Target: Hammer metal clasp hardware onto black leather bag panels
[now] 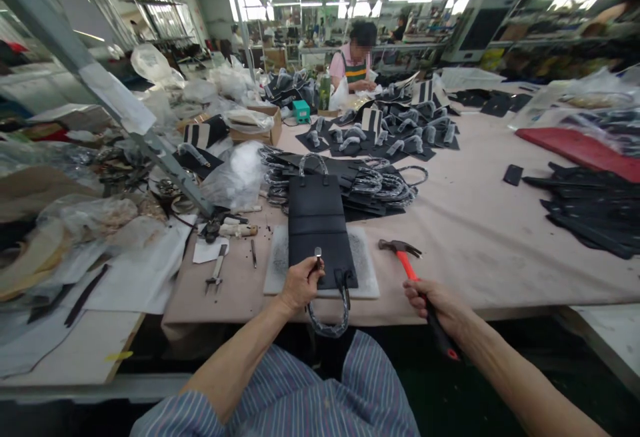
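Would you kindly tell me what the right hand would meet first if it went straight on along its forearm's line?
Probably the right edge of the flat white slab under the black leather-like bag panel, though the height of the right hand is unclear, so it might pass above.

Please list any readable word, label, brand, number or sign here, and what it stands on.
None can be read.
Black panel: no lettering visible.
Hammer in the right hand: no legible marking.
Teal box: too small to tell.
Paper on the grey post: too blurred to tell.
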`<action>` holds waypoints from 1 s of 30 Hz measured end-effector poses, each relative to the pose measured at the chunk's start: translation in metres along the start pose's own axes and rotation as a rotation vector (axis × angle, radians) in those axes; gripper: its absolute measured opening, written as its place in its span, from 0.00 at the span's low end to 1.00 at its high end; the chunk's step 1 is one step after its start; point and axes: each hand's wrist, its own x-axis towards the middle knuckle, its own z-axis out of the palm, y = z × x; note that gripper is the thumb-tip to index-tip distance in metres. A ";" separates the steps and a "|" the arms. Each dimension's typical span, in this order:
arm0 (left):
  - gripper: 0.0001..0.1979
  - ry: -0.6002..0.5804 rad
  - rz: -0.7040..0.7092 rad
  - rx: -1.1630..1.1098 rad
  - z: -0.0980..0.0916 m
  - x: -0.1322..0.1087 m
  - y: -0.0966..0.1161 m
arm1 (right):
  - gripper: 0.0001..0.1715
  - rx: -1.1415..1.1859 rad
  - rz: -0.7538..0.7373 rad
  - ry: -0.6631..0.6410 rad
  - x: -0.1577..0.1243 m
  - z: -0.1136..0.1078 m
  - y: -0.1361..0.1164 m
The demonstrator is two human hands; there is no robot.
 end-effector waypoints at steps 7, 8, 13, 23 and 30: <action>0.06 0.006 0.031 0.023 0.000 0.001 -0.002 | 0.24 -0.362 -0.717 0.209 -0.066 0.034 -0.082; 0.06 0.005 0.035 0.027 0.000 0.001 -0.002 | 0.23 -0.506 -0.838 0.221 -0.072 0.037 -0.090; 0.04 0.006 0.045 0.037 0.000 0.001 -0.003 | 0.22 -0.980 -1.021 0.139 -0.089 0.045 -0.117; 0.03 -0.012 0.061 0.062 0.002 0.000 -0.008 | 0.22 -0.965 -1.055 0.164 -0.098 0.048 -0.115; 0.05 -0.029 0.050 0.067 0.002 -0.001 -0.010 | 0.20 -0.596 -1.151 0.400 -0.109 0.053 -0.122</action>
